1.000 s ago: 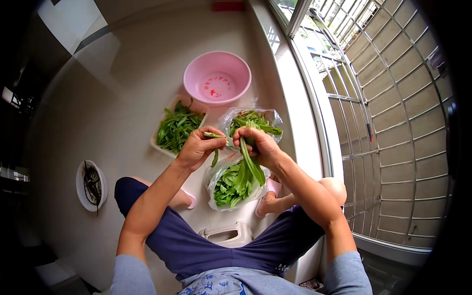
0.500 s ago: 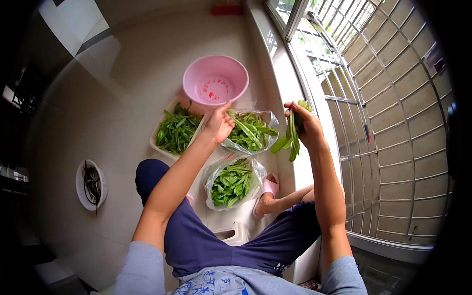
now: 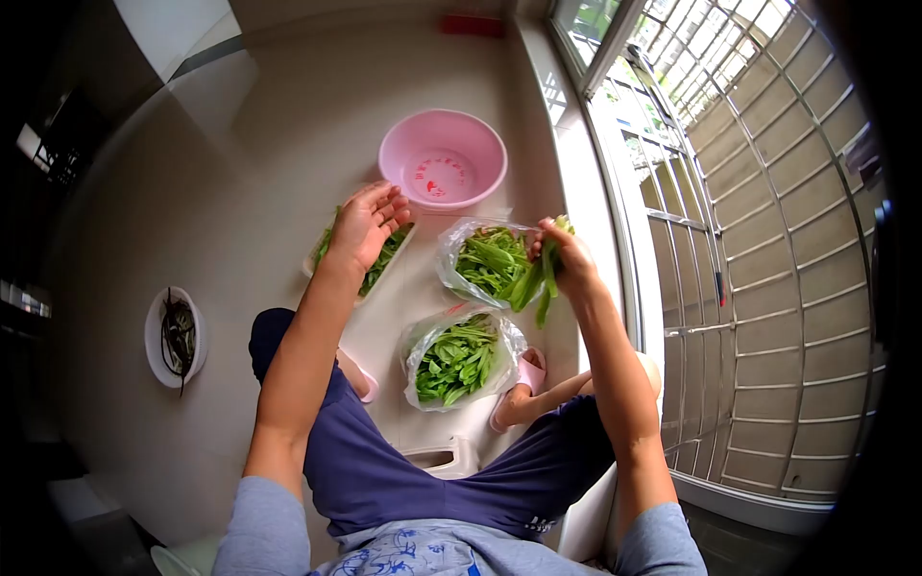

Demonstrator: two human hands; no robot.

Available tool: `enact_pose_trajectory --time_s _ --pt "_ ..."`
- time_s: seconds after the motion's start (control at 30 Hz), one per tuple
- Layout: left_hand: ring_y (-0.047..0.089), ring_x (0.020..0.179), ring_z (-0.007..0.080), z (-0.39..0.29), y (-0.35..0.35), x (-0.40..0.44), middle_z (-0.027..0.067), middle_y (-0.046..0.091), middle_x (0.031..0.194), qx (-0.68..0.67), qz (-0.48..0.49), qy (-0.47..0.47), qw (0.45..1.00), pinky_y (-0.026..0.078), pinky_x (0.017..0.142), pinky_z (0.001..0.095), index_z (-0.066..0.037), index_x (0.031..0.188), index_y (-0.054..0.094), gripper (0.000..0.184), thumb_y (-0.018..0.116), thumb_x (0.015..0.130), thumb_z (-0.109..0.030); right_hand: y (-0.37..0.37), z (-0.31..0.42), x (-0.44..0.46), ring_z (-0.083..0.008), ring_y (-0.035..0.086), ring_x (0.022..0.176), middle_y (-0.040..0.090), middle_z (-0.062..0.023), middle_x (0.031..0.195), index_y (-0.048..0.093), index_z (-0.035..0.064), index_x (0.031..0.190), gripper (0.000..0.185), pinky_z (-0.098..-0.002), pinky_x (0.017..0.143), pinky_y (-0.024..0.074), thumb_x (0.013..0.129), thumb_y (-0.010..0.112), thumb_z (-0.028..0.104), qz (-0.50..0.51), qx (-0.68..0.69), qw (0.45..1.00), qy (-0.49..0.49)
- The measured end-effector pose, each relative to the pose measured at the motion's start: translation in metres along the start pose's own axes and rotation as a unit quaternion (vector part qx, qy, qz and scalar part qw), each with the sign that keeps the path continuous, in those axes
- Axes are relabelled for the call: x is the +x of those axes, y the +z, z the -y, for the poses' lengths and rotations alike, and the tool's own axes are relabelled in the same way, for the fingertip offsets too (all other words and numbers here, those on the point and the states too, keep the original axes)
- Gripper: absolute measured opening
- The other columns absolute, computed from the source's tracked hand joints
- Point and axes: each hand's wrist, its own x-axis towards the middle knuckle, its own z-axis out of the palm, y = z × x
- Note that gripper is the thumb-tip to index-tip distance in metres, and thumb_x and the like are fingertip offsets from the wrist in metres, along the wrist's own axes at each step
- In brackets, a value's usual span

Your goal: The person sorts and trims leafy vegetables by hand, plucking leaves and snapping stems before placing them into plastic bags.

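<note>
Holding a bunch of greens (image 3: 538,283) in your right hand (image 3: 570,259), you have that grip clenched around the upper part of the bunch, with the long leaves hanging down past your fingers. The bunch is at the right side of the upper bag (image 3: 448,261), a clear plastic one full of loose greens (image 3: 488,264), and from this angle its leaves overlap that edge; whether they touch the bag you cannot tell. Your left hand (image 3: 365,228) has its grip released, fingers spread a little and gently curled, and it appears in front of the shallow tray (image 3: 393,261), hiding part of it and of the picked leaves (image 3: 380,272) inside. Beyond the tray and the upper bag sits a round pink basin (image 3: 444,158), with red printing showing on its inner bottom. Nearer to you, between your feet, the lower bag (image 3: 512,357) stands with its mouth spread, filled with broad green leaves (image 3: 455,363). You wear pink slippers (image 3: 531,371), one on either side of that bag, and just on your side of it part of a pale stool (image 3: 459,457) shows between your legs. Well apart on your left, a white basket (image 3: 199,338) rests on the pale floor (image 3: 223,235) with long dark pods (image 3: 177,331) in it. On your right runs a window with metal bars (image 3: 752,278) outside.
</note>
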Motion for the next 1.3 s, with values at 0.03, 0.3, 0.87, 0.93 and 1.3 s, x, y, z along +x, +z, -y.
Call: enact_pose_trajectory --time_s 0.03,0.3,0.87,0.93,1.3 --pt "0.049 0.087 0.0184 -0.009 -0.006 -0.003 0.0083 0.050 0.090 -0.006 0.002 0.024 1.000 0.041 0.075 0.0311 -0.004 0.089 0.046 0.016 0.050 0.078 -0.014 0.010 -0.012 0.002 -0.0165 0.048 0.051 0.048 -0.0077 0.061 0.044 0.0017 0.076 0.012 -0.0299 0.048 0.0437 0.079 0.049 0.012 0.010 -0.031 0.999 0.017" --pt "0.049 0.087 0.0205 -0.059 -0.061 -0.029 0.0095 0.051 0.093 -0.057 -0.046 0.079 0.994 0.042 0.075 0.0310 -0.002 0.093 0.049 0.018 0.048 0.077 -0.008 0.088 -0.167 0.040 -0.0228 0.051 0.054 0.048 -0.0130 0.068 0.038 0.0042 0.092 0.025 -0.0344 0.052 0.0500 0.072 0.049 -0.005 0.018 -0.026 0.954 0.297" --pt "0.049 0.085 0.0153 -0.074 -0.074 -0.059 0.0068 0.052 0.095 -0.029 -0.023 0.054 0.998 0.039 0.074 0.0247 -0.002 0.097 0.048 0.021 0.048 0.077 -0.009 0.031 -0.177 0.065 -0.0173 0.056 0.073 0.058 -0.0103 0.087 0.057 0.0021 0.088 0.020 -0.0271 0.065 0.0456 0.071 0.047 -0.001 -0.159 -0.435 0.825 -0.324" --pt "0.049 0.085 0.0150 -0.068 -0.070 -0.056 0.0068 0.052 0.094 -0.025 -0.012 0.039 0.999 0.039 0.073 0.0245 -0.002 0.097 0.048 0.021 0.048 0.077 -0.010 -0.037 -0.163 0.079 -0.0204 0.057 0.069 0.060 -0.0111 0.077 0.059 0.0028 0.080 0.014 -0.0292 0.063 0.0448 0.069 0.050 0.004 -0.265 -0.533 0.745 -0.300" --pt "0.051 0.079 0.0144 -0.046 -0.037 -0.031 0.0078 0.053 0.094 0.044 -0.006 -0.019 0.999 0.041 0.070 0.0250 -0.002 0.097 0.048 0.021 0.046 0.077 -0.010 -0.130 -0.167 0.115 -0.0283 0.053 0.081 0.057 -0.0134 0.083 0.061 0.0099 0.070 0.012 -0.0362 0.071 0.0423 0.063 0.053 0.017 -0.224 -0.737 0.634 -0.070"
